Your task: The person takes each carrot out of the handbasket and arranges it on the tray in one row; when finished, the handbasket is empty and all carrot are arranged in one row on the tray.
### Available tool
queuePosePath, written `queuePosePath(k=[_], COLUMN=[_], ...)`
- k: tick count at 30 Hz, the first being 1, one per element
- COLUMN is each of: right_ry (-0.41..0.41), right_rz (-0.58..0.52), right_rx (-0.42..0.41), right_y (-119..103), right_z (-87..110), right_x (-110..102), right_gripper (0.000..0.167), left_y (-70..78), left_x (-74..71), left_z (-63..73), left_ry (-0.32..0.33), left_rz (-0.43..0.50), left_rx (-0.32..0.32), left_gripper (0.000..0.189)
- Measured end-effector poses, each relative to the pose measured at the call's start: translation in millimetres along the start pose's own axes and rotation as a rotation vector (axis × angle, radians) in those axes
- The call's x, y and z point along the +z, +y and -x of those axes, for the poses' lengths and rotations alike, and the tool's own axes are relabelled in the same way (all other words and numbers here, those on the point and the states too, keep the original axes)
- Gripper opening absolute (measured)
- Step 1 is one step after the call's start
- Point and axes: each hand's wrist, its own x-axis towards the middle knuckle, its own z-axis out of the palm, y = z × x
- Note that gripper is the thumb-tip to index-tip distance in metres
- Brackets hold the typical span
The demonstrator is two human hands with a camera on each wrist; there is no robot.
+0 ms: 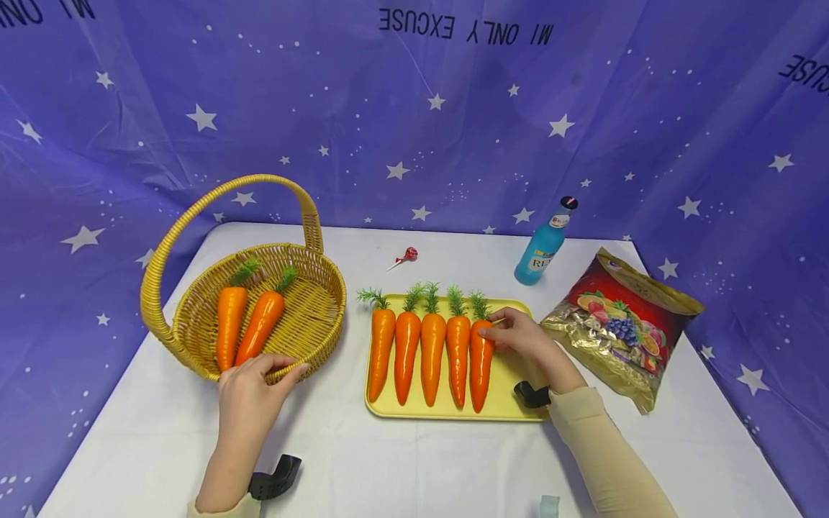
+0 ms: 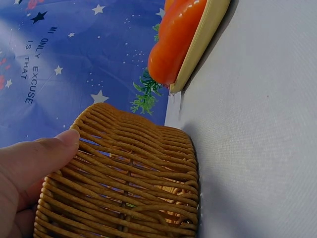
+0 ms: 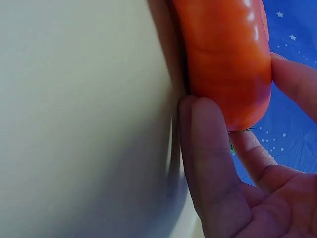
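Note:
My left hand (image 1: 249, 392) grips the near rim of a yellow wicker basket (image 1: 333, 327), thumb (image 2: 69, 141) pressed against its outer wall. Inside lie two toy carrots (image 1: 262, 324) with green tops. To the right, several more carrots (image 1: 432, 360) lie side by side on a yellow tray (image 1: 512, 396), leaves toward the far edge. My right hand (image 1: 521, 337) pinches the rightmost carrot (image 1: 481, 367) near its leafy end. From the right wrist, fingers show on both sides of this carrot (image 3: 225, 64), which lies low against the tray.
A red-wrapped lollipop (image 1: 410, 254) lies behind the tray. At the back right stands a blue bottle (image 1: 540, 248) with a dark cap. A red and gold snack bag (image 1: 622, 324) rests right of the tray, close to my right forearm. The basket's tall handle (image 1: 170, 237) arches above it.

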Motion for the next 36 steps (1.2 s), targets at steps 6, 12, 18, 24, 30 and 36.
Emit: queuePosePath(k=[6, 12, 18, 24, 30, 36], right_ry=[0.003, 0.006, -0.024, -0.022, -0.020, 0.045], right_rz=[0.013, 0.017, 0.023, 0.042, 0.046, 0.162], right_rx=[0.002, -0.009, -0.085, -0.035, 0.001, -0.036], right_y=[1.1, -0.4, -2.2, -1.7, -3.7, -8.1], right_z=[-0.9, 1.8, 5.9, 3.6, 4.5, 6.2], right_x=[0.5, 1.0, 0.1, 1.2, 1.9, 0.4], right_gripper=[0.051, 0.054, 0.059, 0.052, 0.053, 0.057], left_y=[-0.5, -0.9, -0.9, -1.2, -1.6, -1.5], left_x=[0.3, 0.5, 0.2, 0.1, 0.3, 0.1], left_z=[-0.1, -0.4, -0.6, -0.6, -0.1, -0.1], left_ry=[-0.002, -0.004, -0.009, -0.005, -0.003, -0.003], left_rz=[-0.003, -0.002, -0.004, -0.001, 0.001, 0.003], left_rx=[0.000, -0.002, -0.008, -0.005, 0.000, 0.002], left_gripper=[0.024, 0.024, 0.024, 0.024, 0.024, 0.023])
